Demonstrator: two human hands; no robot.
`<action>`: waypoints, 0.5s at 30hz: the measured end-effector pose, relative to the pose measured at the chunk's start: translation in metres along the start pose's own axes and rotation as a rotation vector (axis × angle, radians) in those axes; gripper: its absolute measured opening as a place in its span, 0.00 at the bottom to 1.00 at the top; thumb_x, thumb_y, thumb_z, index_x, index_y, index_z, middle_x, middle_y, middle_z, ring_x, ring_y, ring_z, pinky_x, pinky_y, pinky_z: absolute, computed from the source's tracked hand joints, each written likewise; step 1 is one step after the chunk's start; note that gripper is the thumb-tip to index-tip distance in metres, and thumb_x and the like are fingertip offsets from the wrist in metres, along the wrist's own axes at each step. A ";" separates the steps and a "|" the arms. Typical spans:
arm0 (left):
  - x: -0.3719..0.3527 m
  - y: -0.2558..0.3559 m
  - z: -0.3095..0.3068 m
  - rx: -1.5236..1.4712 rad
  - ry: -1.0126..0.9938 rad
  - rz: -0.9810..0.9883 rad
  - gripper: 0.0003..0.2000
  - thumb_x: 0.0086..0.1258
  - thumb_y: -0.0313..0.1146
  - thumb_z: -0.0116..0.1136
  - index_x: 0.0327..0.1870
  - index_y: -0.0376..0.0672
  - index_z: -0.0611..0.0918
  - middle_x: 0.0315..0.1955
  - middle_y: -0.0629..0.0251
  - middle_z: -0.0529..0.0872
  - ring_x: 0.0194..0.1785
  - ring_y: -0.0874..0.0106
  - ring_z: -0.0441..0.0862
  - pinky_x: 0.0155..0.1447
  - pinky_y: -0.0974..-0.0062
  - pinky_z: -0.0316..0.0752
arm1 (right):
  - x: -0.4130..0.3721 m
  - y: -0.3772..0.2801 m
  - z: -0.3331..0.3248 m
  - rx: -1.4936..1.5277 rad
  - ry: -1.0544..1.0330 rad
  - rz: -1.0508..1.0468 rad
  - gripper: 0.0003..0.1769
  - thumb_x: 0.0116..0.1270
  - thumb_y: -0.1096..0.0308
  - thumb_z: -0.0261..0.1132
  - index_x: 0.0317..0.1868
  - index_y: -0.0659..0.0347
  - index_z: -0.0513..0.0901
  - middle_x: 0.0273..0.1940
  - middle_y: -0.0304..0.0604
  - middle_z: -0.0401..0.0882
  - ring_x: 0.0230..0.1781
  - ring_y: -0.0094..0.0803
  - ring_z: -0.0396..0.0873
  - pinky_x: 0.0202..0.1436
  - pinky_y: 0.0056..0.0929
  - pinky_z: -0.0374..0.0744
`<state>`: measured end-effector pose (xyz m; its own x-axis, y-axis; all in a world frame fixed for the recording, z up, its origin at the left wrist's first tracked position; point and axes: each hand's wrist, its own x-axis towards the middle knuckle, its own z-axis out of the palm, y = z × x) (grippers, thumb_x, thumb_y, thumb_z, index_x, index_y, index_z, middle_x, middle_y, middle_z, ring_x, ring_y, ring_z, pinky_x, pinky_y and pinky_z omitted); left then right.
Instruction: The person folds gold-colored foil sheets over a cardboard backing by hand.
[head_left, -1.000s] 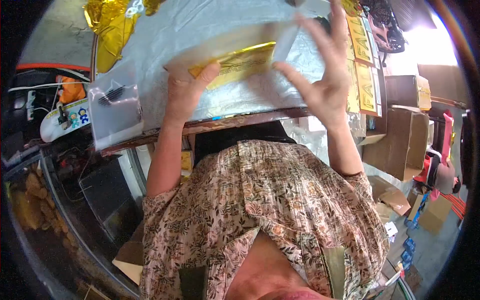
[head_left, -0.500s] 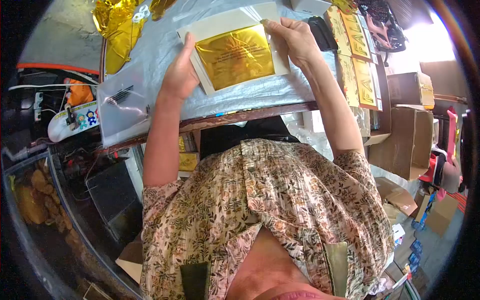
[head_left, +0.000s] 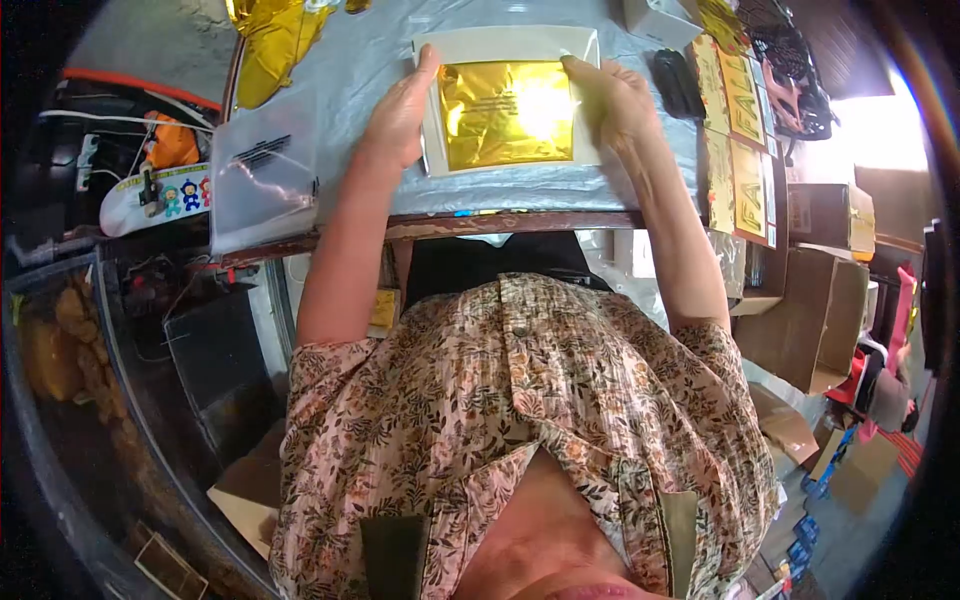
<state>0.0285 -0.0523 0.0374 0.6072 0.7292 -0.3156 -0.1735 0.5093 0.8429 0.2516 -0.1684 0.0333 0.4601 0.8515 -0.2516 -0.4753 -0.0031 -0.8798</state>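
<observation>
Over the blue-covered table, a flat white box is held level by its two sides. On its face lies a shiny gold foil packet with dark printed lines, and bright glare covers its right part. My left hand grips the left edge, thumb up along the front. The right edge is in my right hand, whose thumb rests at the packet's upper right corner. Fingers behind the box are hidden.
Clear plastic bags lie at the table's left corner. Crumpled gold foil is at the far left. On the right are a black case, yellow printed boxes and a white box. Cardboard boxes stand lower right.
The white box with its gold packet has turned from a tilt to nearly level, both hands still on its sides. In view, box and hands sit farther right; the camera view has shifted too.
</observation>
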 end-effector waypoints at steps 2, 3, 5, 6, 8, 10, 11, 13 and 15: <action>0.015 -0.006 -0.019 0.037 0.002 -0.032 0.33 0.80 0.57 0.53 0.69 0.34 0.74 0.62 0.61 0.83 0.64 0.69 0.80 0.69 0.69 0.75 | 0.006 0.001 -0.007 -0.031 0.034 -0.003 0.11 0.69 0.67 0.73 0.43 0.69 0.87 0.37 0.44 0.89 0.33 0.24 0.85 0.36 0.22 0.82; 0.024 -0.008 -0.032 0.041 -0.007 -0.046 0.33 0.80 0.57 0.53 0.69 0.34 0.74 0.62 0.61 0.83 0.64 0.69 0.80 0.69 0.69 0.75 | 0.008 -0.001 -0.010 -0.102 -0.034 0.005 0.13 0.70 0.66 0.72 0.44 0.69 0.87 0.38 0.43 0.89 0.34 0.23 0.85 0.38 0.22 0.82; 0.030 -0.001 -0.040 0.050 -0.047 -0.098 0.32 0.81 0.57 0.52 0.69 0.33 0.75 0.63 0.61 0.82 0.63 0.69 0.81 0.67 0.69 0.76 | 0.005 -0.007 -0.012 -0.187 -0.136 0.011 0.15 0.72 0.63 0.70 0.48 0.69 0.87 0.40 0.41 0.89 0.37 0.23 0.86 0.42 0.22 0.83; 0.031 -0.003 -0.042 0.028 -0.022 -0.116 0.31 0.80 0.57 0.53 0.67 0.35 0.77 0.62 0.60 0.83 0.62 0.69 0.82 0.65 0.69 0.78 | 0.005 -0.009 -0.014 -0.183 -0.125 0.009 0.15 0.72 0.63 0.70 0.48 0.69 0.87 0.40 0.41 0.89 0.37 0.23 0.86 0.42 0.22 0.83; 0.030 -0.002 -0.044 0.010 -0.062 -0.090 0.31 0.80 0.57 0.53 0.66 0.35 0.78 0.62 0.60 0.83 0.62 0.70 0.81 0.64 0.69 0.78 | 0.004 -0.010 -0.015 -0.229 -0.167 0.014 0.14 0.72 0.63 0.70 0.49 0.66 0.88 0.40 0.41 0.90 0.37 0.25 0.86 0.43 0.24 0.83; 0.025 0.007 -0.044 -0.009 -0.103 -0.053 0.30 0.80 0.57 0.53 0.65 0.36 0.79 0.61 0.59 0.83 0.62 0.71 0.81 0.63 0.69 0.78 | 0.002 -0.003 -0.013 -0.135 -0.129 0.015 0.12 0.72 0.64 0.70 0.47 0.64 0.88 0.39 0.41 0.89 0.36 0.25 0.86 0.42 0.24 0.83; 0.014 0.018 -0.039 0.121 -0.113 -0.054 0.29 0.80 0.56 0.55 0.64 0.35 0.79 0.59 0.60 0.85 0.60 0.72 0.82 0.62 0.70 0.79 | -0.001 -0.004 -0.007 -0.048 -0.096 0.016 0.11 0.72 0.64 0.69 0.45 0.63 0.88 0.37 0.40 0.88 0.34 0.26 0.85 0.41 0.25 0.83; 0.012 0.030 -0.041 0.247 -0.150 -0.028 0.28 0.79 0.54 0.57 0.63 0.35 0.80 0.56 0.61 0.86 0.58 0.73 0.83 0.60 0.72 0.79 | -0.019 -0.009 0.007 -0.005 0.068 0.178 0.09 0.73 0.65 0.69 0.40 0.62 0.86 0.32 0.39 0.85 0.28 0.25 0.82 0.36 0.26 0.82; 0.026 0.032 -0.066 0.674 -0.013 -0.159 0.26 0.77 0.49 0.62 0.62 0.33 0.81 0.51 0.64 0.88 0.52 0.76 0.85 0.58 0.76 0.78 | -0.020 0.005 0.010 0.060 0.043 0.132 0.09 0.73 0.68 0.69 0.37 0.65 0.85 0.29 0.42 0.84 0.23 0.26 0.80 0.26 0.24 0.79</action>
<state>-0.0123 0.0130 0.0276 0.5953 0.6613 -0.4564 0.4360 0.2112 0.8748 0.2328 -0.1801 0.0376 0.4214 0.8227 -0.3816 -0.5775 -0.0810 -0.8124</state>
